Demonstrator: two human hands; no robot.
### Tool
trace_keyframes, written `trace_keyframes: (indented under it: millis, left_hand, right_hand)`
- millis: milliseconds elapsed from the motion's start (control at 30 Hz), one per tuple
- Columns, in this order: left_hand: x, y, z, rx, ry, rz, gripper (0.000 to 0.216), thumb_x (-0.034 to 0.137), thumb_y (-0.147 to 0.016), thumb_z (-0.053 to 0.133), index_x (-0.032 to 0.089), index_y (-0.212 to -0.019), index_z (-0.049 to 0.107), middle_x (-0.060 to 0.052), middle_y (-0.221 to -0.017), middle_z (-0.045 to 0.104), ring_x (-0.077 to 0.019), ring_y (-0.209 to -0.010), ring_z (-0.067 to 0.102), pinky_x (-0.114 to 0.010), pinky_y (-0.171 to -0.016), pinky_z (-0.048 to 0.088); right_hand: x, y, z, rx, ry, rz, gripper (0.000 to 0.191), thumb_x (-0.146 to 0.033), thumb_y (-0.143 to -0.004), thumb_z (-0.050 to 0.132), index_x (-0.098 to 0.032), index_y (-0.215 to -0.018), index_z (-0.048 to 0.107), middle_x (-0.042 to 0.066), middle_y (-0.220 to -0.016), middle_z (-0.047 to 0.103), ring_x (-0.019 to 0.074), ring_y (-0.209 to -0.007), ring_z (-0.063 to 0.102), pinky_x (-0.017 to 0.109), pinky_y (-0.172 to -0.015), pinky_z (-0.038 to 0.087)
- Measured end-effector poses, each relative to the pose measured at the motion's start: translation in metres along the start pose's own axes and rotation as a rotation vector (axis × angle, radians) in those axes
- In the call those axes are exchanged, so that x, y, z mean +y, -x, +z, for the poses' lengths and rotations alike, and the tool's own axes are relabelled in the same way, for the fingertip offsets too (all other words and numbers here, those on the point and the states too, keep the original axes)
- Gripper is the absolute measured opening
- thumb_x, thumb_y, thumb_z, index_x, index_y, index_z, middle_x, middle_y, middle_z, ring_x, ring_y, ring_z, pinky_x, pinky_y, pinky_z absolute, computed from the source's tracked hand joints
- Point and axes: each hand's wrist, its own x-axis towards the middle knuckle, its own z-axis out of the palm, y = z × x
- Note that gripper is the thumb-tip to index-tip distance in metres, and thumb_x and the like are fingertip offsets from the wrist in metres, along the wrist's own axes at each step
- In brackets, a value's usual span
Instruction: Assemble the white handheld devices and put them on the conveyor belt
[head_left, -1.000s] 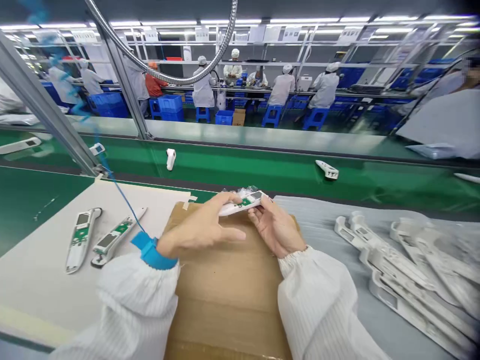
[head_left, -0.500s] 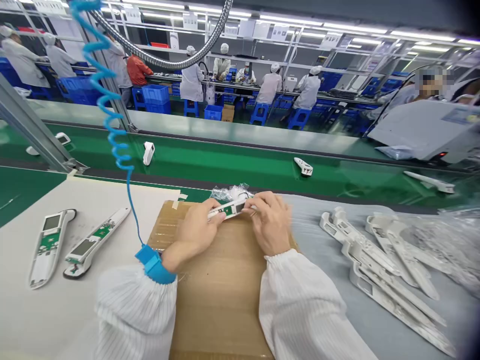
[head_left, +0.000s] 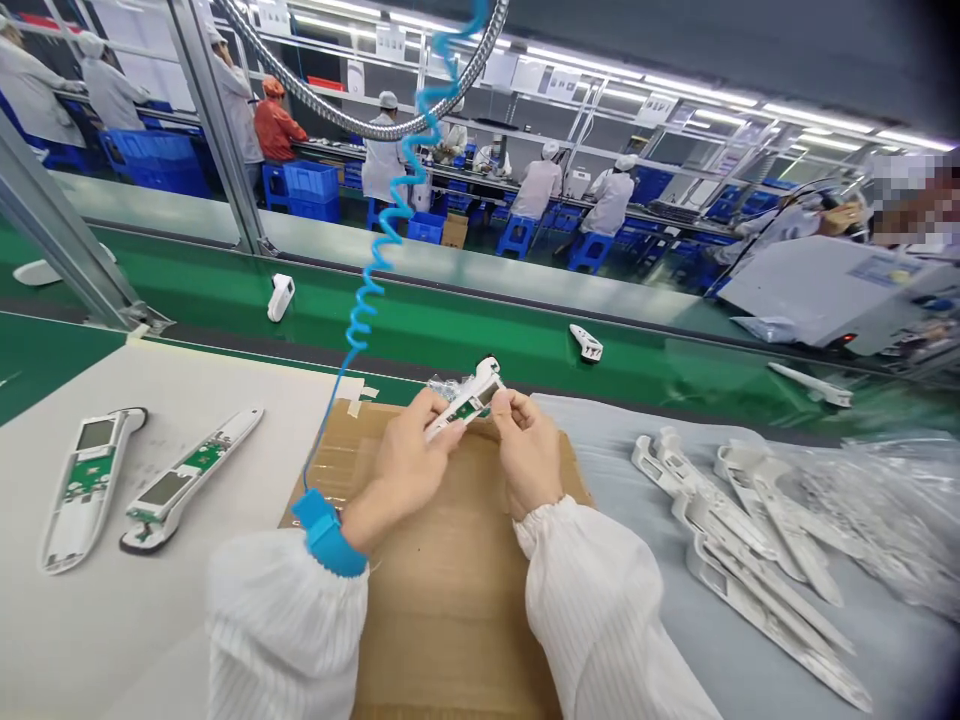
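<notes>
A slim white handheld device (head_left: 466,406), with a small screen and a green circuit board showing, is held slanted above a brown cardboard sheet (head_left: 450,610). My left hand (head_left: 405,455) grips its lower end, thumb on the near side. At the screen end, my right hand (head_left: 529,440) pinches the device's edge between thumb and fingers; its other fingers are curled and partly hidden. A blue wrist strap (head_left: 330,535) with a coiled blue cord (head_left: 367,300) is on my left wrist. Clear plastic wrap (head_left: 444,385) lies just behind the device.
Two opened devices (head_left: 94,470) with screens and boards lie at left. Several white plastic shells (head_left: 750,560) are piled at right, beside clear plastic bags (head_left: 892,530). Behind runs a green conveyor (head_left: 465,340) carrying white devices. The coiled cord hangs across the view. People work farther back.
The device has turned steeper, its head end now pointing up and away. My right hand has shifted slightly with it. The coiled cord has swung right, and the camera view has moved a little.
</notes>
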Motion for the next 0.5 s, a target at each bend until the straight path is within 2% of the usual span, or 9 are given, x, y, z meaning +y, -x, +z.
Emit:
trace_keyframes:
  millis: [100, 167, 300, 400, 500]
  left_hand:
    - [0.003, 0.005, 0.008, -0.012, -0.085, 0.046, 0.006, 0.026, -0.09, 0.054, 0.022, -0.087, 0.05, 0.005, -0.069, 0.06, -0.0143, -0.064, 0.055, -0.026, -0.062, 0.035]
    - [0.004, 0.007, 0.01, 0.007, -0.147, 0.063, 0.007, 0.024, -0.091, 0.053, 0.022, -0.086, 0.049, 0.005, -0.068, 0.058, -0.0141, -0.063, 0.052, -0.026, -0.061, 0.033]
    - [0.005, 0.007, 0.009, 0.026, -0.229, 0.041, 0.005, 0.022, -0.091, 0.053, 0.023, -0.086, 0.05, 0.005, -0.068, 0.058, -0.0153, -0.064, 0.052, -0.025, -0.062, 0.031]
    - [0.005, 0.004, 0.006, 0.089, -0.3, -0.055, 0.003, 0.022, -0.091, 0.053, 0.023, -0.088, 0.051, 0.003, -0.069, 0.059, -0.0176, -0.066, 0.054, -0.026, -0.062, 0.028]
    - [0.006, 0.0, 0.0, 0.104, -0.32, -0.123, 0.004, 0.023, -0.091, 0.053, 0.023, -0.089, 0.05, 0.002, -0.07, 0.059, -0.0183, -0.065, 0.053, -0.027, -0.061, 0.026]
  right_hand:
    - [-0.002, 0.003, 0.0, 0.043, -0.101, 0.166, 0.05, -0.062, -0.064, 0.078, -0.018, -0.085, 0.068, -0.003, -0.068, 0.057, 0.0104, -0.06, 0.045, 0.027, -0.059, 0.037]
    - [-0.004, 0.005, -0.002, 0.066, -0.135, 0.248, 0.054, -0.062, -0.058, 0.082, -0.017, -0.086, 0.069, -0.005, -0.062, 0.052, 0.0091, -0.057, 0.039, 0.026, -0.056, 0.033]
    - [-0.008, 0.01, -0.002, 0.041, -0.182, 0.303, 0.05, -0.059, -0.055, 0.084, -0.018, -0.077, 0.065, -0.006, -0.058, 0.043, 0.0084, -0.055, 0.031, 0.026, -0.054, 0.028]
    - [-0.009, 0.012, -0.002, -0.029, -0.104, 0.198, 0.041, -0.056, -0.069, 0.075, -0.02, -0.069, 0.056, -0.005, -0.062, 0.043, 0.0095, -0.057, 0.029, 0.027, -0.056, 0.026]
    - [-0.012, 0.006, -0.006, -0.002, 0.201, -0.11, 0.028, -0.047, -0.083, 0.063, -0.021, -0.076, 0.058, -0.001, -0.073, 0.054, 0.0136, -0.066, 0.04, 0.029, -0.063, 0.031]
